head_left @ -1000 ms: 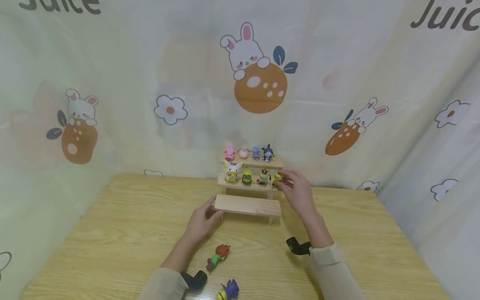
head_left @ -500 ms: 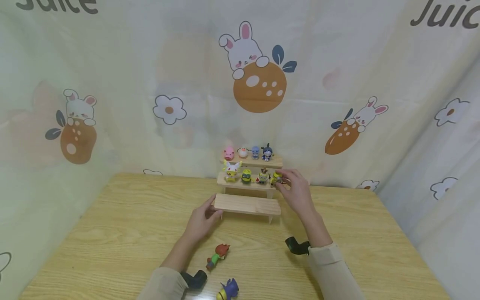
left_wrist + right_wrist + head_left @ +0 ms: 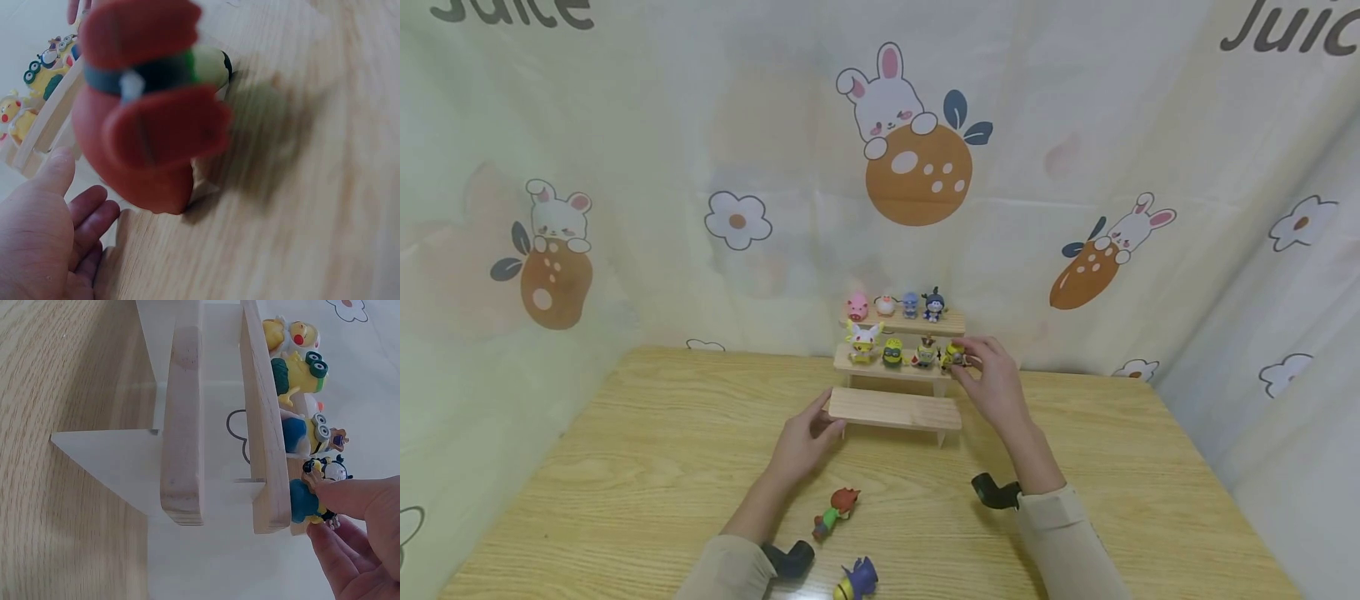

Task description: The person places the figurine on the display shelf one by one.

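Note:
A three-tier wooden display stand [image 3: 895,410] stands at the back of the table. My left hand [image 3: 805,442] holds the left end of its lowest step, thumb in front and index finger along the end. My right hand [image 3: 996,379] pinches a small yellow minion figurine [image 3: 304,501] in blue overalls between thumb and fingers, at the right end of the middle step. Beside it on that step are a minion with a crown [image 3: 927,353], a goggled yellow figurine [image 3: 892,353] and a figurine in a white eared hood [image 3: 862,343]. The lowest step is bare.
The top step carries a pink pig [image 3: 857,307], a white bird figurine [image 3: 885,306] and two bluish figurines. Toward the front lie a red-haired figurine [image 3: 835,512], looming close in the left wrist view, and a purple-and-yellow figurine [image 3: 857,579]. A patterned curtain [image 3: 760,292] hangs behind.
The right hand has shifted very slightly left with the minion figurine, which now stands more upright on the middle step. The left hand stays at the lowest step.

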`<act>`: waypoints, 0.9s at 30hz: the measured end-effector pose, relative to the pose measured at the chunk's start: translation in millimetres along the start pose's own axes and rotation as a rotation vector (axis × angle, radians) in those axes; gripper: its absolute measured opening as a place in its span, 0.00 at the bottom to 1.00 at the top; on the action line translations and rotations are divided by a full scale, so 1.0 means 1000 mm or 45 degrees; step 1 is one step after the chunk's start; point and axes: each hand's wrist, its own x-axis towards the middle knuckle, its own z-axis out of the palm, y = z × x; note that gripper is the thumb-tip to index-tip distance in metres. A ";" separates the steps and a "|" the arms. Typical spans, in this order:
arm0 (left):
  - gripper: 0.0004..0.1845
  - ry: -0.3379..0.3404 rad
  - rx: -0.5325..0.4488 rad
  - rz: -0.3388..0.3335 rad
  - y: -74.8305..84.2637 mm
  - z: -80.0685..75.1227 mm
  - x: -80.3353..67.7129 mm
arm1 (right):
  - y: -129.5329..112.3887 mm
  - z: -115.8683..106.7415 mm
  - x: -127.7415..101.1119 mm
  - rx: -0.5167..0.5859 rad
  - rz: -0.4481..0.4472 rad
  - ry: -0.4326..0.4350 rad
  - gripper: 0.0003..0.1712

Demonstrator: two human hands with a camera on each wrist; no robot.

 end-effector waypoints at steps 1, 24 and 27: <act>0.35 0.001 0.001 0.004 0.000 0.000 0.000 | 0.000 0.000 0.000 0.001 0.000 0.000 0.22; 0.34 -0.008 -0.021 -0.016 -0.002 -0.001 0.001 | -0.086 -0.025 -0.042 -0.152 -0.215 -0.100 0.10; 0.34 -0.008 -0.027 -0.006 -0.002 0.000 0.001 | -0.100 -0.009 -0.056 -0.195 -0.321 -0.477 0.07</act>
